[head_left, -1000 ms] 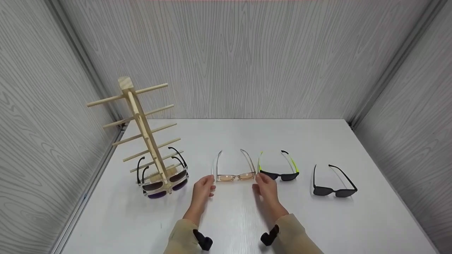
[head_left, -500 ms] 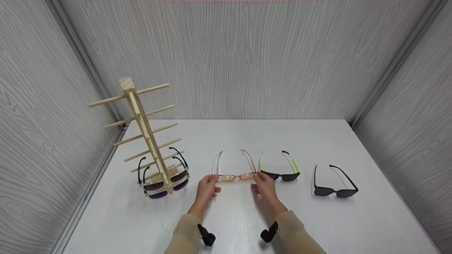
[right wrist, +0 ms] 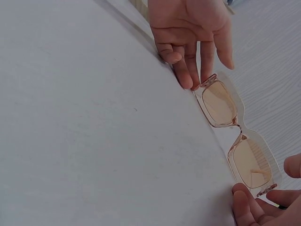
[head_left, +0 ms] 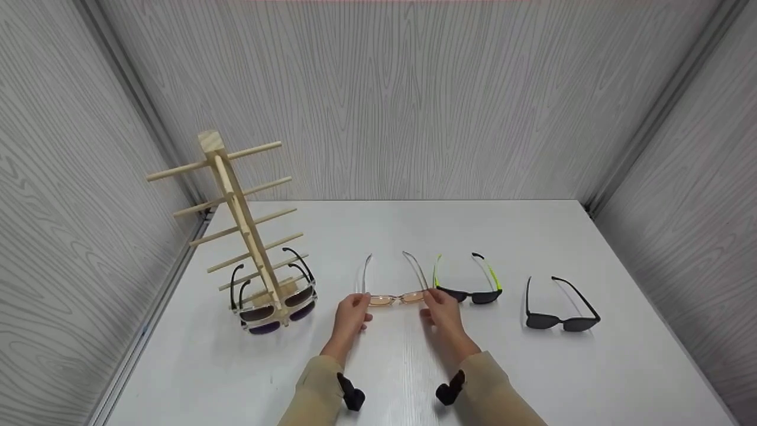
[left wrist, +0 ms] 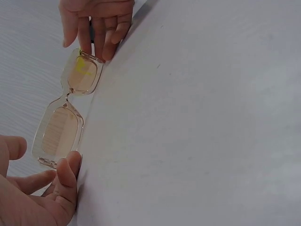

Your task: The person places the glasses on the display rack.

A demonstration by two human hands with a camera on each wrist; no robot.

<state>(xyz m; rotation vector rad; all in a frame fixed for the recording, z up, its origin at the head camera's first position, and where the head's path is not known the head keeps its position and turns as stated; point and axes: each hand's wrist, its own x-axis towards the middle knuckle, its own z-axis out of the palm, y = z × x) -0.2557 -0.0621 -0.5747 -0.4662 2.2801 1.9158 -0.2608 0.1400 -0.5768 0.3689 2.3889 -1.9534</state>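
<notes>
A pair of glasses (head_left: pixel 412 297) with a clear frame and orange-tinted lenses rests on the table, its arms unfolded and pointing away from me. My left hand (head_left: pixel 350 319) is at its left end; in the left wrist view, fingertips (left wrist: pixel 70 165) touch the frame's corner while the thumb stands apart. At the opposite end is my right hand (head_left: pixel 445 313), fingers touching the frame's corner. Its thumb (right wrist: pixel 294 165) is clear of the frame in the right wrist view. Black sunglasses with yellow-green arms (head_left: pixel 485 297) lie just beyond the right hand.
To the left stands a wooden rack (head_left: pixel 239 207) with side pegs; two pairs of sunglasses (head_left: pixel 257 312) hang on its lowest part. Black sunglasses (head_left: pixel 579 323) lie farther right on the white table (head_left: pixel 378 378). Grey wood-grain walls (head_left: pixel 384 100) surround the table.
My left hand has moved a little right, up to the glasses' left end. The right hand has shifted only slightly. The glasses' front has tilted or moved slightly.
</notes>
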